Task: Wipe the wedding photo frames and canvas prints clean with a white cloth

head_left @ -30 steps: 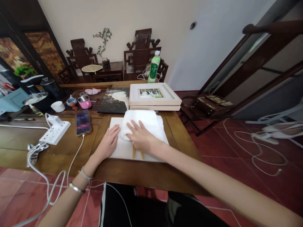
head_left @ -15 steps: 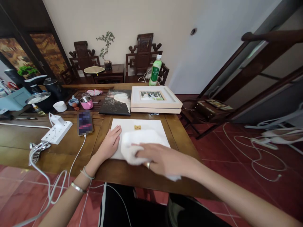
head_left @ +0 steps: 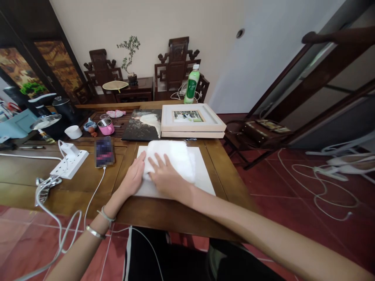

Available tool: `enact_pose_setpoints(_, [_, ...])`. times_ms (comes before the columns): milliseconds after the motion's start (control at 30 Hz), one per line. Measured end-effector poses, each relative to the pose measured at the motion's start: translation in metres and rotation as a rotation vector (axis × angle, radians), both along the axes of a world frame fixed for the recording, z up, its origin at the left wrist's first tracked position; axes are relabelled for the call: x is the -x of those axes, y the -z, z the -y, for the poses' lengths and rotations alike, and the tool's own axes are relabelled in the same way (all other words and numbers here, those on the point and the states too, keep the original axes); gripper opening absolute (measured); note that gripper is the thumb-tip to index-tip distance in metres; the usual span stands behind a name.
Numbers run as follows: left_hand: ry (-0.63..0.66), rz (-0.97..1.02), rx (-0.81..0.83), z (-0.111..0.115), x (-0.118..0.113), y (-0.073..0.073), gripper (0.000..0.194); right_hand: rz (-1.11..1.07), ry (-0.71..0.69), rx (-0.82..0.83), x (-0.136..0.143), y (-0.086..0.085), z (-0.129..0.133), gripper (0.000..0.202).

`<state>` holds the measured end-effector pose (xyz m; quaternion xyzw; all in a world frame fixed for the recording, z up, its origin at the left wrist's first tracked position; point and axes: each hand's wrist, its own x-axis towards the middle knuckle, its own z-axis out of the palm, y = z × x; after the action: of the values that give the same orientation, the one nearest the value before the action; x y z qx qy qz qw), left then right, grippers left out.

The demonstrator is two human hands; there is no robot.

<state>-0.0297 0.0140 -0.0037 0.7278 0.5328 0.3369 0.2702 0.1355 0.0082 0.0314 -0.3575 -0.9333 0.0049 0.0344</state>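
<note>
A white rectangular board [head_left: 203,183] lies flat near the front edge of the wooden table. On top of it a folded white cloth [head_left: 178,160] covers its middle and upper left; the small yellow mark on the board is hidden beneath. My right hand [head_left: 165,177] lies palm down on the cloth with its fingers stretched and spread, pressing without closing round it. At the board's left edge rests my left hand [head_left: 134,175], fingers straight and flat, its fingertips beside the cloth's left side.
Behind the board are white picture frames [head_left: 193,128], a black panel [head_left: 136,130] and a green bottle [head_left: 191,84]. To the left lie a phone [head_left: 104,152] with its cable, a power strip [head_left: 70,164] and a pink cup [head_left: 106,127]. The table's right edge [head_left: 238,177] is near.
My right hand has moved up and left with the cloth, which now lies flatter and covers the yellow mark. Its fingers have spread out. My left hand stays at the board's left edge.
</note>
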Motion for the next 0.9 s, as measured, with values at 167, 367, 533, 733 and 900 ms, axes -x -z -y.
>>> enact_pose_setpoints(167, [-0.073,0.152,0.015,0.001,0.002,-0.003,0.062,-0.031,-0.33,0.071,-0.008,-0.011,0.04,0.031])
enact_pose_setpoints(367, [0.047,-0.061,-0.008,0.003,0.0,0.0,0.058,0.009,-0.395,0.254,-0.041,-0.035,0.048,0.031])
enact_pose_setpoints(533, [0.074,-0.207,-0.016,0.003,-0.002,0.003,0.054,0.022,-0.085,0.281,-0.061,-0.044,0.018,0.033])
enact_pose_setpoints(733, [0.077,-0.252,-0.076,0.0,-0.003,0.004,0.046,-0.193,0.012,0.293,-0.037,-0.033,-0.053,0.036])
enact_pose_setpoints(900, [0.1,-0.277,-0.16,-0.002,0.0,0.007,0.041,-0.258,-0.084,0.32,0.013,-0.031,-0.084,0.03])
